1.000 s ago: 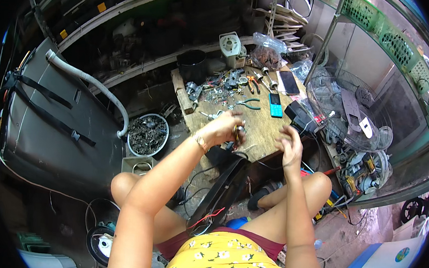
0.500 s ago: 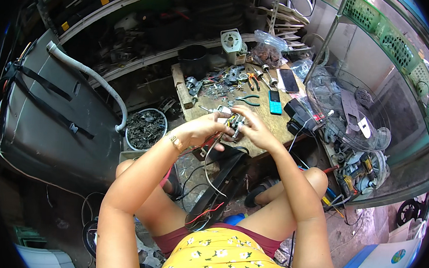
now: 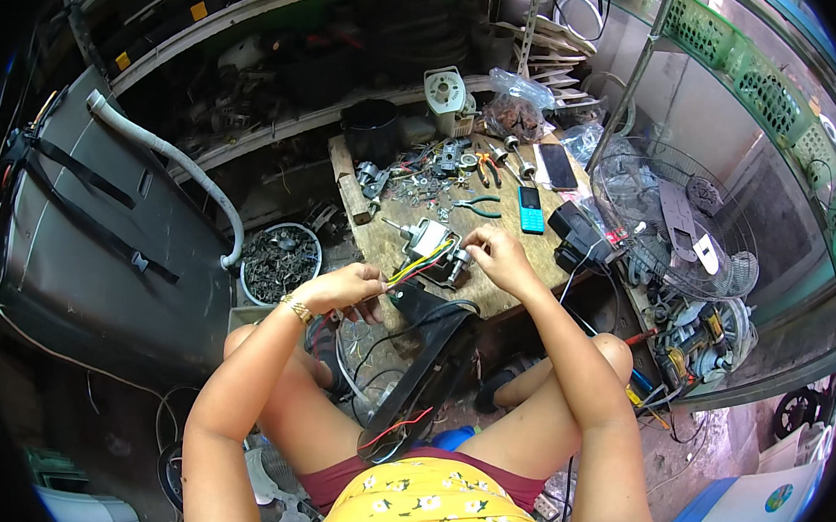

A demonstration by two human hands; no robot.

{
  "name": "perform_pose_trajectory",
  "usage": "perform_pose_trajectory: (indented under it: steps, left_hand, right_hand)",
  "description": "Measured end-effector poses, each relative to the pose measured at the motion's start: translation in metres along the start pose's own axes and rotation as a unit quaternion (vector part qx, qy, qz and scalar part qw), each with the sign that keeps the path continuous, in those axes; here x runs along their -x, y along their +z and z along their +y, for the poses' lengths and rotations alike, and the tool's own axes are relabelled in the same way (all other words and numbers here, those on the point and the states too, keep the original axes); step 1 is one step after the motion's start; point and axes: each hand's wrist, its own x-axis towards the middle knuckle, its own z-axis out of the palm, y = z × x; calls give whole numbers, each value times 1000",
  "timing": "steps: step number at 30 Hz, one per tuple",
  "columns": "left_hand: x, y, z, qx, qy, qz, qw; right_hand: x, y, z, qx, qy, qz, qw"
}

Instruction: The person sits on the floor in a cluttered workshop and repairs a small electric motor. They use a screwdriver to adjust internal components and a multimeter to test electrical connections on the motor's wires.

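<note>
A small electric fan motor (image 3: 432, 240) lies at the near edge of the wooden workbench, its thin shaft pointing away to the left. Yellow, red and dark wires (image 3: 420, 263) run from it toward my left hand (image 3: 350, 291), which pinches their ends between thumb and fingers. My right hand (image 3: 498, 257) has its fingers curled against the metal part on the motor's right side, gripping it. Just below the motor, a black fan stand (image 3: 419, 348) leans between my legs, with a black cable looped over its top and red and white wires at its lower end.
Behind the motor lie green-handled pliers (image 3: 480, 206), orange-handled pliers (image 3: 487, 172), a blue keypad phone (image 3: 531, 211) and scattered small metal parts (image 3: 434, 170). A fan guard (image 3: 674, 206) stands at right. On the left are a bucket of scrap (image 3: 282, 263) and a dark panel (image 3: 102, 210).
The motor has gone from being held up between both hands to resting on the bench. My left hand has moved left and down, stretching out the wires; my right hand has shifted slightly right.
</note>
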Motion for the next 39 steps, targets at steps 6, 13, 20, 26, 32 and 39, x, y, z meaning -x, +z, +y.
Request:
perform_pose_trajectory:
  steps: [6,13,20,26,32,39]
  left_hand:
    - [-11,-15,-14,4,76,3,997]
    - [-21,-9,-21,-145,111,-35,983]
    - [-33,-11,-34,-16,124,-78,989]
    - [-47,-8,-43,12,190,-78,979]
    - [-43,-16,-34,-54,154,79,983]
    - [-39,-2,3,-269,344,461,772]
  right_hand:
    - [-5,11,-5,57,-55,-3,997]
    - [-35,3,8,63,-53,-28,996]
    - [-40,25,-8,206,-158,-118,958]
    - [-60,28,-8,140,-179,-166,960]
    - [-66,34,-25,30,-144,-192,970]
    - [-80,38,-43,-190,-118,-151,963]
